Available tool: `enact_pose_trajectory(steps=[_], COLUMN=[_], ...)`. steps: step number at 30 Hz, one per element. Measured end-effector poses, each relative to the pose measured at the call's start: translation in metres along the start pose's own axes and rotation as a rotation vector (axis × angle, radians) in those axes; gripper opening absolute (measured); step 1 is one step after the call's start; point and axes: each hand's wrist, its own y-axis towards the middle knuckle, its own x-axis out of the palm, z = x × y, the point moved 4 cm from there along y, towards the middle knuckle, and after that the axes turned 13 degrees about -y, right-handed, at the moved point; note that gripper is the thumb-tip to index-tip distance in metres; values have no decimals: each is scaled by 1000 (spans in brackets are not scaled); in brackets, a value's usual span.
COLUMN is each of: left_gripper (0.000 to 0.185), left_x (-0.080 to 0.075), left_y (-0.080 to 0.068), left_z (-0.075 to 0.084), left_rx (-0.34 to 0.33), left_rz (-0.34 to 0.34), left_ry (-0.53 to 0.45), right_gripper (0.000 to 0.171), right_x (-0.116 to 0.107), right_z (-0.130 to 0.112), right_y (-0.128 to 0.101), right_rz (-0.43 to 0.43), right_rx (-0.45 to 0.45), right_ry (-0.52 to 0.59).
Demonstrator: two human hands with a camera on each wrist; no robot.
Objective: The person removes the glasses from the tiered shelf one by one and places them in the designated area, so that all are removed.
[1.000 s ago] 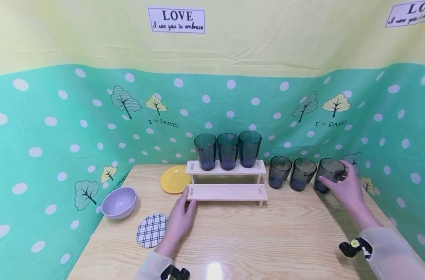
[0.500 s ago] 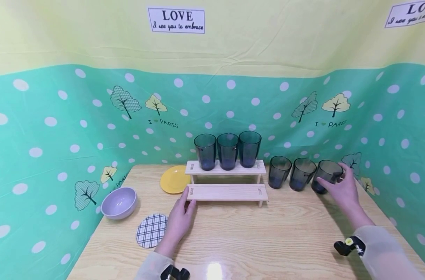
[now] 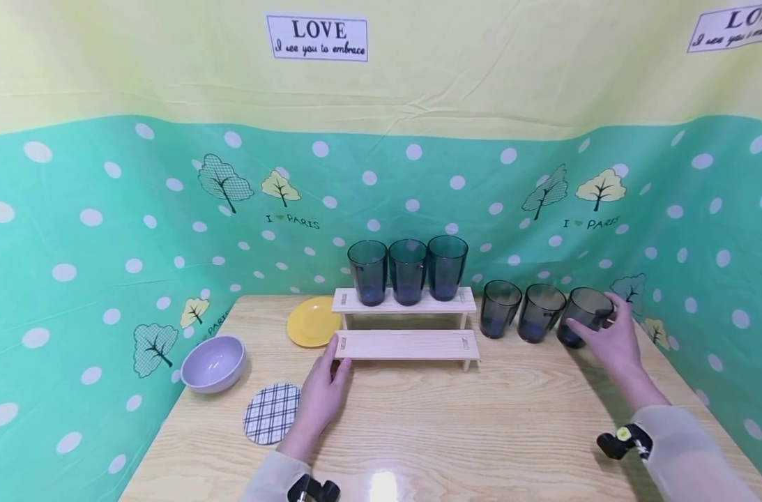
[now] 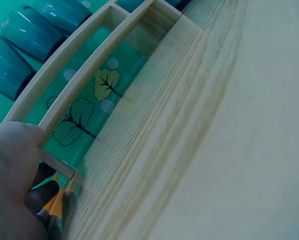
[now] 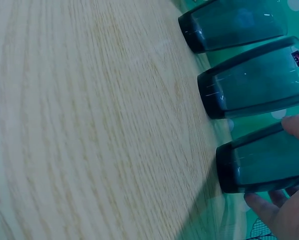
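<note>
My left hand (image 3: 320, 394) grips the left end of the front, lower step of a pale wooden two-step rack (image 3: 408, 343). In the left wrist view its thumb lies over the step's end and its fingers pass below. On the far right, my right hand (image 3: 617, 343) holds a dark tinted drinking glass (image 3: 578, 319) between thumb and fingers, upright, its base at the tabletop. Two matching glasses, a middle one (image 3: 539, 314) and a left one (image 3: 499, 310), stand in line beside it. Three more glasses (image 3: 408, 273) stand upright along the rack's back, higher step.
A yellow plate (image 3: 314, 322) lies left of the rack. Nearer the table's left edge are a lilac bowl (image 3: 212, 366) and a round checked coaster (image 3: 272, 413). Polka-dot cloth (image 3: 381, 181) walls the wooden table (image 3: 481, 432) at the back and both sides.
My right hand has shifted the rightmost glass slightly left, closer to the middle glass of its row. The left hand and the rack have stayed put.
</note>
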Motion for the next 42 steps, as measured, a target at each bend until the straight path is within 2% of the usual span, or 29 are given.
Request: enact_pose_trajectory(steps=[5,11,15,20,25,34,42], left_gripper=[65,66,66,66,67,67,67], left_x=[0,1,1,1,1,1,1], left_y=[0,0,0,1,1,1,0], left_z=[0,-1,-1,-2,-3,-4,-2], left_rx=[-2,-16,-12,-10,-28,-39,-30], left_rz=[-6,-5,-6,-7,-9,-11,-15], left_ry=[8,9,9,10,-2,-9,-9], right_gripper=[109,117,118,110,110,111,109], right_x=[1,-6,-18,-34,-39,-25,-2], right_z=[1,-2,-14,-44,-81,-136,-174], right_y=[0,-3,-5,-9,-17,-30,-32], right_rz=[2,-24,18,89,109,79,46], right_rx=[-23,-71,-119,-228,-301,-429,-482], right_ry=[-7,-52,-105,-135,-137,-56,1])
